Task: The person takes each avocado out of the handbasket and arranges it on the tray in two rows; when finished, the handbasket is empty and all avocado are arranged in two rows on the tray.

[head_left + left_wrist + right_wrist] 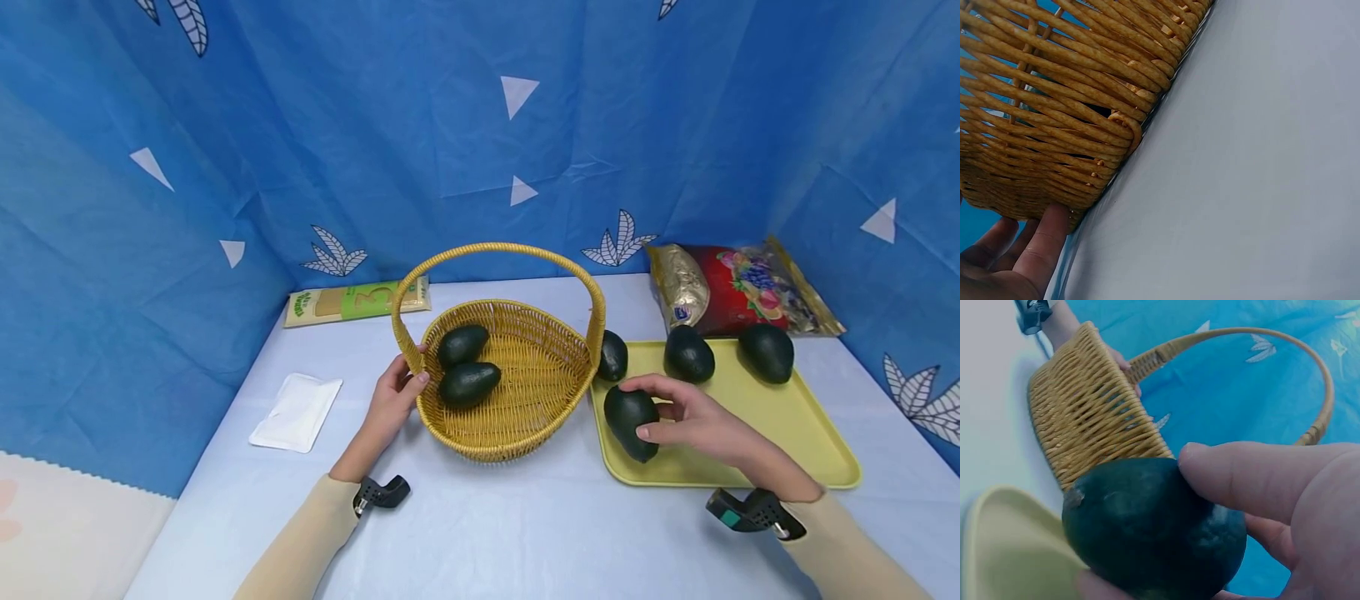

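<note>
My right hand [693, 421] grips a dark green avocado [628, 421] between thumb and fingers, over the left part of a yellow tray [780, 454]. In the right wrist view the avocado [1147, 525] overlaps the side of a woven basket [1085, 406]. At the left rim of that basket [525, 417], below the handle's base, my left hand [393, 392] holds on with the thumb at the rim. Its fingers [1044, 247] lie against the outer weave in the left wrist view. Two avocados [469, 385] lie inside the basket, on its left side.
Three more avocados [689, 354] rest along the tray's back edge, one close to the basket. Behind them lies a shiny red and gold bag [738, 287]. A flat yellow-green packet [360, 302] lies at the back left, and a white packet [297, 412] left of my left hand.
</note>
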`<action>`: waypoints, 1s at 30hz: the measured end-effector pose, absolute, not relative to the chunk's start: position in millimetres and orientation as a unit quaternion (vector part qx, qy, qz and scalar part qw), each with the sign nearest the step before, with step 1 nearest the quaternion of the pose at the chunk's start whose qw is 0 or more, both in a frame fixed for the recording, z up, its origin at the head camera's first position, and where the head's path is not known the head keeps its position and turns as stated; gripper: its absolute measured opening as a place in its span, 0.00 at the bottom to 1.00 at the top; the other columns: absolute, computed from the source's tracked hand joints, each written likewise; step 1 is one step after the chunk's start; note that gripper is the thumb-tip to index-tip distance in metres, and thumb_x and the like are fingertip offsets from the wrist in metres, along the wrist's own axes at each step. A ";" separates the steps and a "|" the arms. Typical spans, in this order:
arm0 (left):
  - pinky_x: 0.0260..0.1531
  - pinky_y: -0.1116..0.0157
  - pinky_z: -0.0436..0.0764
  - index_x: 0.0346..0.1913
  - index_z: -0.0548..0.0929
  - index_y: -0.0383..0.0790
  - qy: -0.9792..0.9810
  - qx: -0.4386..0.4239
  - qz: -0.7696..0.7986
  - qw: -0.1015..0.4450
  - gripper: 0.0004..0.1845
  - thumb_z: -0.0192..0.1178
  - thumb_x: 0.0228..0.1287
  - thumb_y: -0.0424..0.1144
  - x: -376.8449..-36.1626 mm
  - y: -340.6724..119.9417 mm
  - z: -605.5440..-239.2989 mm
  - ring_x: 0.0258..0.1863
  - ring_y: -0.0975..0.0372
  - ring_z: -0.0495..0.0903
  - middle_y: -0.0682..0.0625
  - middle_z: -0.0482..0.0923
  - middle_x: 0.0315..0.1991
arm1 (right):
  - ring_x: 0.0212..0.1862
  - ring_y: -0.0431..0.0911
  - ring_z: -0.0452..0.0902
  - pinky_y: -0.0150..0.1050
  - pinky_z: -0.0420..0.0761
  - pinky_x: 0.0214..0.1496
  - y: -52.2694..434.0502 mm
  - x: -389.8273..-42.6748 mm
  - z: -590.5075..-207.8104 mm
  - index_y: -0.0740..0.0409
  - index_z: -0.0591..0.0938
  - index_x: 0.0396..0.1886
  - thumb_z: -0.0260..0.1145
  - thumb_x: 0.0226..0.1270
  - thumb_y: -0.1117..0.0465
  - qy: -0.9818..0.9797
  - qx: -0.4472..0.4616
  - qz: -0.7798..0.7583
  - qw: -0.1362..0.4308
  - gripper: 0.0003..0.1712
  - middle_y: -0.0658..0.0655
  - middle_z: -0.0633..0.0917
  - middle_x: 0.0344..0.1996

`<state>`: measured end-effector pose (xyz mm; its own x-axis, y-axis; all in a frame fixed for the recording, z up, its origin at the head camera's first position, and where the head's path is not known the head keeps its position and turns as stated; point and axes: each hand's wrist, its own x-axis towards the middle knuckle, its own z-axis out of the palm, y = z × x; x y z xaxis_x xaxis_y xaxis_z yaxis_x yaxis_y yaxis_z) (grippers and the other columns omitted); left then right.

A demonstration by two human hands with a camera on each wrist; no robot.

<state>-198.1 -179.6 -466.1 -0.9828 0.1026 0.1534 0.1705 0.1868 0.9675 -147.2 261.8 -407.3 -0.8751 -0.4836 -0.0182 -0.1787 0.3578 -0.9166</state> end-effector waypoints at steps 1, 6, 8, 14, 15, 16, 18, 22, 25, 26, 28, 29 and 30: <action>0.50 0.73 0.82 0.74 0.68 0.38 -0.770 -0.089 -0.632 0.027 0.27 0.56 0.75 0.34 -198.0 -179.6 -466.0 0.68 0.41 0.74 0.35 0.69 0.72 | 0.60 0.50 0.77 0.40 0.84 0.52 260.7 -147.7 -408.5 0.65 0.75 0.65 0.71 0.64 0.65 0.817 -0.203 -0.520 0.143 0.30 0.56 0.79 0.61; 0.51 0.71 0.83 0.74 0.68 0.39 -0.770 -0.088 -0.631 0.024 0.27 0.56 0.75 0.36 -198.2 -180.1 -466.5 0.69 0.41 0.73 0.35 0.69 0.72 | 0.65 0.63 0.69 0.47 0.79 0.56 254.9 -148.2 -414.6 0.61 0.78 0.63 0.74 0.61 0.63 0.840 -0.192 -0.487 0.142 0.30 0.67 0.79 0.62; 0.51 0.71 0.83 0.74 0.68 0.39 -0.770 -0.088 -0.631 0.023 0.27 0.56 0.75 0.36 -198.5 -180.2 -467.0 0.69 0.42 0.73 0.35 0.69 0.72 | 0.64 0.63 0.69 0.48 0.79 0.56 253.4 -148.0 -416.7 0.61 0.78 0.62 0.74 0.60 0.63 0.843 -0.190 -0.483 0.141 0.29 0.66 0.80 0.61; 0.50 0.73 0.82 0.74 0.68 0.38 -0.769 -0.086 -0.633 0.024 0.27 0.56 0.75 0.34 -199.2 -180.3 -468.2 0.68 0.41 0.74 0.35 0.69 0.72 | 0.64 0.65 0.70 0.49 0.79 0.55 250.4 -149.1 -420.4 0.61 0.78 0.62 0.75 0.60 0.63 0.853 -0.190 -0.468 0.136 0.29 0.66 0.80 0.62; 0.50 0.73 0.82 0.74 0.68 0.38 -0.769 -0.086 -0.634 0.025 0.27 0.56 0.75 0.34 -199.2 -180.5 -468.1 0.68 0.41 0.74 0.35 0.69 0.72 | 0.64 0.65 0.71 0.49 0.79 0.56 249.9 -149.5 -421.0 0.61 0.79 0.62 0.75 0.60 0.63 0.856 -0.186 -0.462 0.136 0.30 0.66 0.80 0.62; 0.50 0.73 0.82 0.74 0.68 0.38 -0.768 -0.085 -0.634 0.025 0.27 0.56 0.75 0.34 -199.1 -180.4 -467.9 0.68 0.41 0.74 0.35 0.69 0.72 | 0.64 0.65 0.71 0.50 0.79 0.56 249.4 -149.5 -421.5 0.60 0.79 0.62 0.75 0.60 0.62 0.859 -0.184 -0.457 0.136 0.30 0.66 0.80 0.62; 0.49 0.73 0.82 0.74 0.68 0.38 -0.768 -0.086 -0.634 0.026 0.27 0.56 0.75 0.34 -198.7 -180.2 -467.4 0.68 0.41 0.74 0.35 0.69 0.72 | 0.64 0.65 0.72 0.51 0.79 0.58 248.9 -149.4 -422.3 0.60 0.78 0.62 0.76 0.60 0.61 0.866 -0.179 -0.447 0.136 0.30 0.65 0.81 0.61; 0.49 0.74 0.82 0.74 0.68 0.38 -0.768 -0.088 -0.634 0.027 0.27 0.56 0.75 0.34 -198.3 -179.9 -467.1 0.68 0.41 0.74 0.35 0.69 0.72 | 0.65 0.66 0.71 0.54 0.79 0.59 249.0 -148.9 -422.8 0.60 0.77 0.64 0.76 0.60 0.59 0.873 -0.173 -0.435 0.137 0.33 0.64 0.80 0.62; 0.49 0.74 0.82 0.74 0.68 0.38 -0.769 -0.088 -0.633 0.026 0.27 0.56 0.75 0.34 -198.2 -179.8 -467.2 0.68 0.41 0.74 0.35 0.69 0.72 | 0.66 0.66 0.71 0.56 0.80 0.60 248.6 -148.4 -422.6 0.61 0.76 0.65 0.76 0.60 0.59 0.874 -0.175 -0.434 0.133 0.34 0.65 0.80 0.62; 0.50 0.74 0.82 0.74 0.68 0.38 -0.769 -0.087 -0.633 0.026 0.27 0.56 0.75 0.34 -198.1 -179.8 -467.2 0.68 0.41 0.74 0.35 0.69 0.72 | 0.65 0.66 0.71 0.57 0.80 0.60 248.3 -148.2 -422.7 0.60 0.76 0.64 0.76 0.60 0.59 0.874 -0.174 -0.435 0.131 0.33 0.64 0.80 0.62; 0.50 0.74 0.82 0.74 0.68 0.38 -0.769 -0.087 -0.632 0.027 0.27 0.56 0.75 0.34 -197.9 -179.7 -466.9 0.68 0.41 0.74 0.35 0.69 0.72 | 0.65 0.66 0.71 0.58 0.80 0.60 247.8 -147.9 -422.8 0.61 0.76 0.64 0.76 0.60 0.59 0.873 -0.177 -0.437 0.125 0.33 0.65 0.80 0.62; 0.50 0.73 0.82 0.74 0.68 0.38 -0.770 -0.087 -0.632 0.027 0.27 0.56 0.75 0.34 -197.7 -179.6 -466.6 0.68 0.41 0.74 0.35 0.69 0.72 | 0.65 0.66 0.71 0.57 0.80 0.59 247.5 -147.7 -422.7 0.61 0.76 0.64 0.76 0.60 0.59 0.873 -0.178 -0.438 0.123 0.33 0.65 0.80 0.62; 0.50 0.73 0.82 0.74 0.68 0.38 -0.770 -0.087 -0.632 0.026 0.27 0.56 0.75 0.35 -197.7 -179.6 -466.5 0.69 0.41 0.74 0.35 0.69 0.72 | 0.64 0.65 0.72 0.57 0.80 0.59 247.4 -147.7 -422.8 0.61 0.76 0.64 0.76 0.61 0.59 0.873 -0.178 -0.438 0.121 0.33 0.65 0.80 0.62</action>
